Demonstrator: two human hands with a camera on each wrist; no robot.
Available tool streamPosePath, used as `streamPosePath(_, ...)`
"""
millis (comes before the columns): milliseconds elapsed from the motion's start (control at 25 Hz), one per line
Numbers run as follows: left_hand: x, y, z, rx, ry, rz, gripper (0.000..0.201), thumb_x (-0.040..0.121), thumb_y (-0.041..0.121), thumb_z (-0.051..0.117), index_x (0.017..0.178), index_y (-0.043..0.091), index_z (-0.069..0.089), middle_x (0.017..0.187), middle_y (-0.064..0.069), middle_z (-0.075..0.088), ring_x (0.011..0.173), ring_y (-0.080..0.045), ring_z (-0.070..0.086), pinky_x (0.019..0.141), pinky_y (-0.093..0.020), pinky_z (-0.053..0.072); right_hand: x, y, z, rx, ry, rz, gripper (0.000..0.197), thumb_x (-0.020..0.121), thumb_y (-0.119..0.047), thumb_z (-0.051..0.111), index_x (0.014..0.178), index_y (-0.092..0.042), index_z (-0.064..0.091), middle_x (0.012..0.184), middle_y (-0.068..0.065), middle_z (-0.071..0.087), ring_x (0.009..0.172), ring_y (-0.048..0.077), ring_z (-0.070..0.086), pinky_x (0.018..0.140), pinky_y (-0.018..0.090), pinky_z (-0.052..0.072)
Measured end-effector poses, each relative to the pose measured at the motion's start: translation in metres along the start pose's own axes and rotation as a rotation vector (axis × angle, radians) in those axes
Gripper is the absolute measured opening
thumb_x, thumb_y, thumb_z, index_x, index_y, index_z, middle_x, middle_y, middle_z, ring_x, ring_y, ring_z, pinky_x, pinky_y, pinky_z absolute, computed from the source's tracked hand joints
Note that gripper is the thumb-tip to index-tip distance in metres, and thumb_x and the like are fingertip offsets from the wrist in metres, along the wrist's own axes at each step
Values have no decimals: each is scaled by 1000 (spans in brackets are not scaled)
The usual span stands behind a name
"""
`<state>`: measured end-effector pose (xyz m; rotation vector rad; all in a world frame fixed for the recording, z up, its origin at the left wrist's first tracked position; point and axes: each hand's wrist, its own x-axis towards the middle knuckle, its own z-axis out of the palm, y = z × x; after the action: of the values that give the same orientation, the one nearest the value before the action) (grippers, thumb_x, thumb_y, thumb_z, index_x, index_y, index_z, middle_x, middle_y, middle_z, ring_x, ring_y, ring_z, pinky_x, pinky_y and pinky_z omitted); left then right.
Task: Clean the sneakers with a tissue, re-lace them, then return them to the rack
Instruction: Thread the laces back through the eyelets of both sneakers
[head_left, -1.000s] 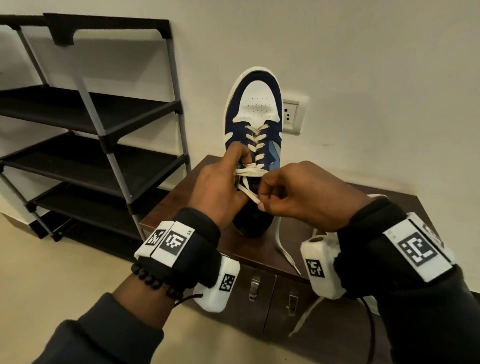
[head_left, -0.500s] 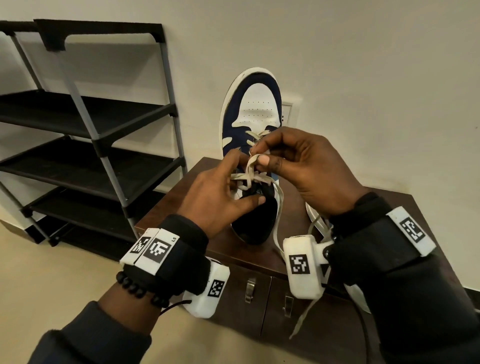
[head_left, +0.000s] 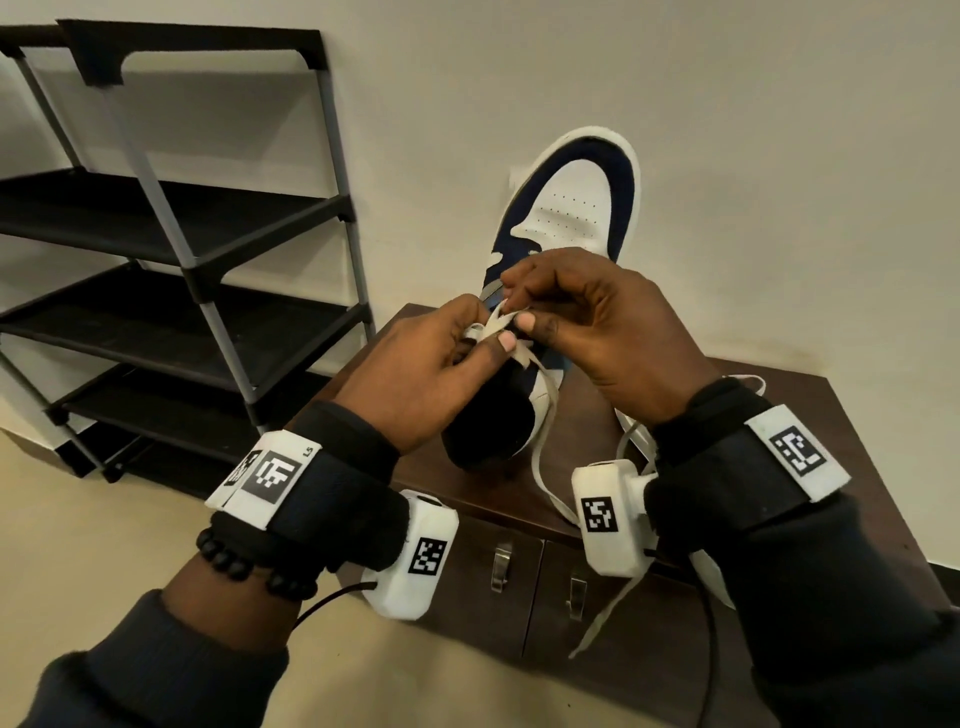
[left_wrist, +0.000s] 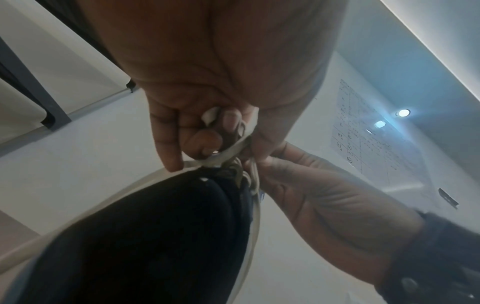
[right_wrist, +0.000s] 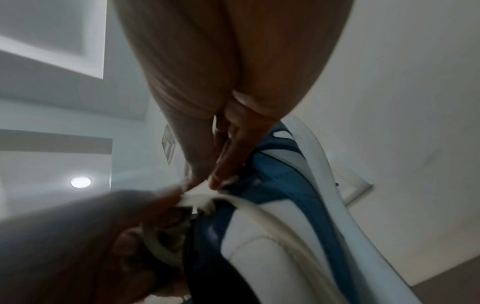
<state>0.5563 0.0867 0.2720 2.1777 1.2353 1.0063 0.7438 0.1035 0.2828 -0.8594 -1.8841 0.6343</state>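
Note:
A navy and white sneaker (head_left: 576, 208) stands toe-up against the wall on a dark wooden cabinet (head_left: 831, 415). Both hands meet at its top eyelets. My left hand (head_left: 426, 374) pinches the off-white shoelace (head_left: 493, 327) between thumb and fingers. My right hand (head_left: 587, 312) pinches the same lace just beside it. In the left wrist view the lace (left_wrist: 233, 148) loops round my left fingers (left_wrist: 166, 148) above the dark collar (left_wrist: 155, 226). The right wrist view shows my right fingertips (right_wrist: 221, 176) on the lace at the blue side panel (right_wrist: 285, 185). One loose lace end (head_left: 545, 447) hangs over the cabinet front.
A black shoe rack (head_left: 182, 249) with several bare shelves stands to the left against the wall. The cabinet has two drawers with metal handles (head_left: 501, 566). Part of a second white shoe (head_left: 717, 577) shows behind my right wrist. Beige floor (head_left: 78, 545) lies below.
My right hand rose from the heel side to the top eyelets and closed in on my left hand. The head view shifted left, so the sneaker sits further right in frame.

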Motion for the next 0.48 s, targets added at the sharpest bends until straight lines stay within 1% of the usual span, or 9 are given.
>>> streamPosePath(80,-2,-2,2,10,-37,-6,20,97,37,48,99,21,59,84,0,64,78,-18,62,71,-41,52,-3,9,5,-12,45,-51,14,85,-3,64,97,-7,68,117,-2,60,112,11,58,95,31,50)
streamPosePath(160,-4,-5,3,-26,-50,-5,22,98,38,45,90,22,58,81,-1,60,77,-23,59,69,-40,48,-6,13,15,52,74,-102,14,85,1,62,98,-2,66,119,1,58,115,11,56,96,27,48)
streamPosePath(200,-5,-6,4,-54,-48,-16,26,97,40,45,88,20,59,80,-5,60,77,-26,58,69,-40,47,-7,13,21,67,81,-125,14,85,2,61,98,-1,66,119,3,58,115,12,55,96,26,47)
streamPosePath(280,-9,-9,6,-96,-30,-41,37,91,44,44,90,11,62,83,-12,62,79,-28,59,71,-44,49,-8,11,34,38,102,-172,14,85,3,61,97,-2,66,120,4,57,117,12,54,98,26,46)
streamPosePath(360,-13,-13,6,-103,-9,-45,39,89,41,44,89,5,61,82,-15,63,77,-28,59,70,-44,50,-10,11,45,-42,136,-228,13,86,3,59,97,-2,66,122,4,56,118,11,52,99,26,44)
streamPosePath(400,-14,-14,7,-103,-13,-46,37,91,39,45,89,5,61,81,-15,62,75,-27,59,69,-42,50,-13,12,49,-84,154,-256,14,87,3,58,97,-2,65,123,5,56,119,13,51,99,26,43)
streamPosePath(480,-17,-16,8,-102,-28,-42,27,96,31,47,88,9,60,77,-9,62,70,-18,58,64,-30,49,-19,14,55,-138,185,-291,14,87,4,56,98,-1,64,124,7,55,120,16,50,98,30,44)
